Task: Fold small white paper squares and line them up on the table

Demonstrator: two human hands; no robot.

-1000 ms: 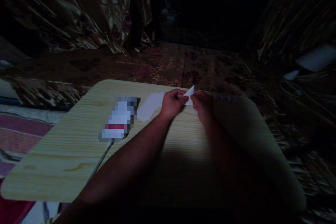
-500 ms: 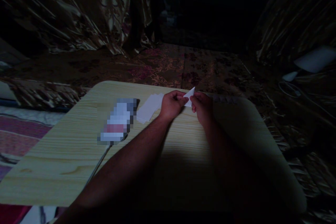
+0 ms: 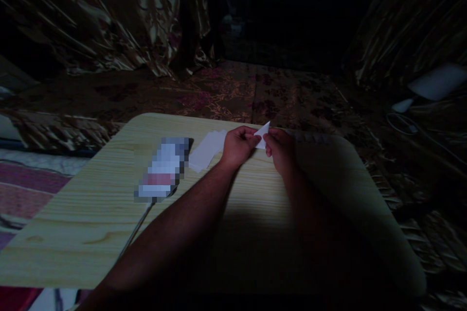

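Observation:
A small folded piece of white paper (image 3: 263,134), with a pointed triangular top, is held up between both hands near the far edge of the wooden table (image 3: 255,194). My left hand (image 3: 239,146) pinches its left side, thumb towards me. From the right, my right hand (image 3: 280,148) grips the other side between thumb and fingers. The paper's lower part is partly covered by the thumbs. Just left of my left hand lies a loose stack of white paper sheets (image 3: 207,150), slightly fanned out.
A blurred-out phone-like device (image 3: 162,167) with a cable (image 3: 135,231) lies on the table's left side. Faint pale folded pieces (image 3: 312,138) line the far right edge, in shadow. Beyond are a patterned cover (image 3: 219,90), shiny curtains (image 3: 146,14) and a white lamp (image 3: 438,82).
Almost nothing differs. Both hands keep their grip on the folded paper, and the whole view has shifted very slightly.

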